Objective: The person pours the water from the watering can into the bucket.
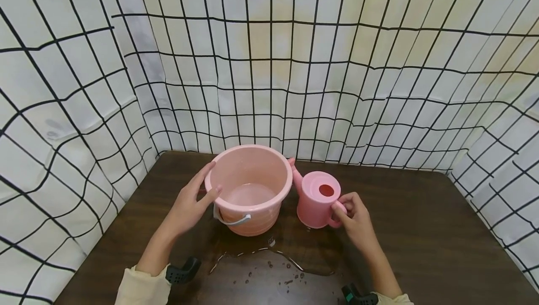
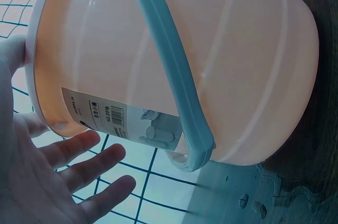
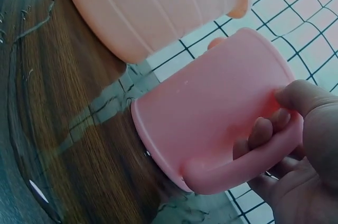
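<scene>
Watering can, pink, stands upright on the dark brown table in the head view, just right of a pale pink bucket; its spout points up beside the bucket's rim, touching or not I cannot tell. The right hand grips its handle, while the left hand rests thumb and forefinger on the bucket's rim. Nearer the person lies a puddle with scattered drops.

Left wrist view: the thumb touches the rim, and the other fingers spread wide, nearly straight; a printed label sits near the bucket's carrying handle.

Right wrist view: fingers curl through the can's handle, thumb pressing near its top
</scene>
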Motion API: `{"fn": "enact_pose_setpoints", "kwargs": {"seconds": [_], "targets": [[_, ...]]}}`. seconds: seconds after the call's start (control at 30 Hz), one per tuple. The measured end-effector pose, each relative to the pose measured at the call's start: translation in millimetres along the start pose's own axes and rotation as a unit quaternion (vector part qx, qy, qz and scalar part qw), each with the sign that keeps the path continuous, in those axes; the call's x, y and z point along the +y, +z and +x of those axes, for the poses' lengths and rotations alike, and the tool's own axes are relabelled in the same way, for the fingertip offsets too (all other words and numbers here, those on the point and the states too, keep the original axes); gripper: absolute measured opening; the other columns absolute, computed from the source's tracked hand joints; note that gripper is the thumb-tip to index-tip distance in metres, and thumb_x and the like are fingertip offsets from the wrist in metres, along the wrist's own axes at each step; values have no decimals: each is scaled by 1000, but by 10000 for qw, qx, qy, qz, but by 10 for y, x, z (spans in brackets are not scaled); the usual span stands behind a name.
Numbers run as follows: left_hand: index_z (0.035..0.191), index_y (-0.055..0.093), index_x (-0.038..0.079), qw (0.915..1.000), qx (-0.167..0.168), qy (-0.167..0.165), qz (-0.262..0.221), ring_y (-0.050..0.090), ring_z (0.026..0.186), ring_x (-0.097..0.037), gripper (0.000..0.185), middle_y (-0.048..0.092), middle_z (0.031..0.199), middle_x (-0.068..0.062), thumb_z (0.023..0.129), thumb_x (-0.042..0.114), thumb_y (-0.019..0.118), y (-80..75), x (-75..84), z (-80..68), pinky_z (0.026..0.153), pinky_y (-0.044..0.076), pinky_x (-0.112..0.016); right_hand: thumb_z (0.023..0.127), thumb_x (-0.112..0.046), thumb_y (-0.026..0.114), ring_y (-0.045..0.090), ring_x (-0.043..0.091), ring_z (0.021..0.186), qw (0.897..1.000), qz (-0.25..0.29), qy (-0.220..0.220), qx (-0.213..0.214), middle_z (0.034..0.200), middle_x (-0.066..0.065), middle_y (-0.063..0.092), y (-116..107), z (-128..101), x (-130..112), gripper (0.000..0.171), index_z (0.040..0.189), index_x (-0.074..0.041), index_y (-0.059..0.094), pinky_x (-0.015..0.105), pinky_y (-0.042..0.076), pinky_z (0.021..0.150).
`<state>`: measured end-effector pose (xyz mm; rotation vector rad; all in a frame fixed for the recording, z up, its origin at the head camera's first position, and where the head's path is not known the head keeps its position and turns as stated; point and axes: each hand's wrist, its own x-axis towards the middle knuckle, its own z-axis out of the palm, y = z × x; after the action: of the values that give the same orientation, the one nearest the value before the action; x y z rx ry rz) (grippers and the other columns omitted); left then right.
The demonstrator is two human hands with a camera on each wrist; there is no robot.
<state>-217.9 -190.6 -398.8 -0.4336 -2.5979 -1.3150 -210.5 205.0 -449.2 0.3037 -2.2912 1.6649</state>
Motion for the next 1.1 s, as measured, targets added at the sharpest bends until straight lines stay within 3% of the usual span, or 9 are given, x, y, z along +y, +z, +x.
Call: {"fn": "enact_pose_setpoints", "kwargs": {"seconds": [0.27, 0.47, 0.73, 0.9, 1.1], "targets": [[155, 23, 21, 10000, -17, -6, 31, 48, 128, -36, 63, 32, 156, -14, 99, 33, 51, -3, 9, 15, 98, 47, -57, 91, -6, 64, 60, 11, 61, 9995, 121, 167, -242, 73, 18, 64, 5, 16, -3, 25, 105, 6, 47, 22, 57, 61], [155, 23, 20, 10000, -39, -12, 36, 48, 128, -36, 63, 31, 157, -14, 99, 33, 51, 2, 15, 22, 98, 46, -57, 92, -2, 61, 56, 12, 57, 9988, 377, 207, -223, 67, -1, 62, 15, 16, 12, 28, 109, 9, 41, 23, 56, 59], [155, 22, 22, 10000, -60, -31, 37, 50, 125, -36, 64, 31, 156, -14, 99, 35, 50, 1, 17, 38, 97, 48, -57, 93, -3, 60, 61, 14, 65, 9955, 536, 723, 307, 85, 20, 66, 56, 7, -32, 26, 112, 5, 45, 25, 58, 63], [155, 22, 22, 9999, -55, -55, 85, 51, 123, -36, 63, 31, 156, -14, 99, 35, 50, 1, 14, 20, 96, 48, -57, 93, -4, 60, 62, 13, 69, 9898, 752, 1072, 567, 83, 7, 68, 103, -12, -51, 25, 112, 3, 45, 26, 59, 65], [155, 22, 23, 9999, -61, -77, 98, 52, 123, -37, 63, 31, 156, -14, 99, 35, 49, 4, 7, 4, 96, 47, -58, 92, -1, 59, 61, 11, 60, 9832, 1061, 1128, 972, 70, -2, 65, 168, -34, -52, 19, 105, 6, 47, 30, 59, 60]]}}
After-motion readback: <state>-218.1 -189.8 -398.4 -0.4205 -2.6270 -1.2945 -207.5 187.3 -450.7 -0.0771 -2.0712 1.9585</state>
